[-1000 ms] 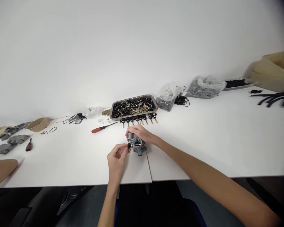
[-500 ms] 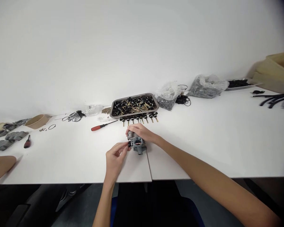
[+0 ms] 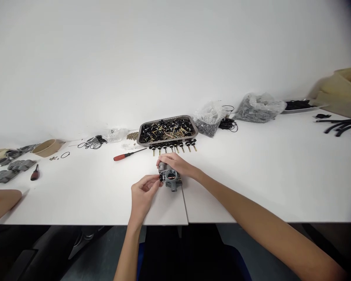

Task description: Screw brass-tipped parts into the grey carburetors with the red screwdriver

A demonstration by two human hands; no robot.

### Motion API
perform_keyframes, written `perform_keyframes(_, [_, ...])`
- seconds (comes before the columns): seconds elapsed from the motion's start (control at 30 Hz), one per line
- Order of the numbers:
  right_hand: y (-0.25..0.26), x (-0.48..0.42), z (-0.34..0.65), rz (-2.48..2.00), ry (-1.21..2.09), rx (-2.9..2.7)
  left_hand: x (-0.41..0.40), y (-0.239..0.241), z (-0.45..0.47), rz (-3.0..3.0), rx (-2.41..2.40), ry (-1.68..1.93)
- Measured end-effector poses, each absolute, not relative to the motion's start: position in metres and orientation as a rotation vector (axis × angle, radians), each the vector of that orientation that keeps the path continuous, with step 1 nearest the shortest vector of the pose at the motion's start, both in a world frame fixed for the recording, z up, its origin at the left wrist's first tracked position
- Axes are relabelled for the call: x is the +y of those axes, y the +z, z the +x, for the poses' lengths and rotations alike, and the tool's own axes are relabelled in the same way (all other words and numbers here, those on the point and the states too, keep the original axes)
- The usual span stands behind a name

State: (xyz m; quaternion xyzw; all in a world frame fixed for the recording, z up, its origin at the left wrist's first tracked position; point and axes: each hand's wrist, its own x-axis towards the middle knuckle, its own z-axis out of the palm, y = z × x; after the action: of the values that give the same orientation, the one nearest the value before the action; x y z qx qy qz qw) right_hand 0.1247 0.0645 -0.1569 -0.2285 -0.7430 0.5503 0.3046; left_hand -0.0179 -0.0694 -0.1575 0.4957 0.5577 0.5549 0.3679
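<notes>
A grey metal carburetor (image 3: 172,176) stands on the white table close to the seam between two tabletops. My right hand (image 3: 175,162) is wrapped over its far side and top, gripping it. On its left side sits a small black knob (image 3: 161,178), pinched between the thumb and fingers of my left hand (image 3: 144,189). Just beyond the carburetor is a row of several black-capped brass screws (image 3: 177,148). Behind that row, a metal tray (image 3: 138,141) holds a heap of similar black and brass parts.
A red-handled screwdriver (image 3: 121,157) lies left of the tray, another screwdriver (image 3: 34,173) farther left near grey castings (image 3: 6,175). Plastic bags of small parts (image 3: 209,125) line the wall. Black hoses (image 3: 339,125) lie far right. Another person's arm (image 3: 2,205) rests at the left edge.
The view has shifted very slightly. My left fingers stay on the black knob with a small change in their pose, and my right hand keeps its hold on the carburetor.
</notes>
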Motion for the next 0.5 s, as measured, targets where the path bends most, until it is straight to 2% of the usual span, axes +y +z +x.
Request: perform_keyframes(0.5, [-0.1582,0.0660,0.1253,-0.616,1.428,-2.002,-0.0648,-0.1546,-0.0164,1.133,1.440,1.407])
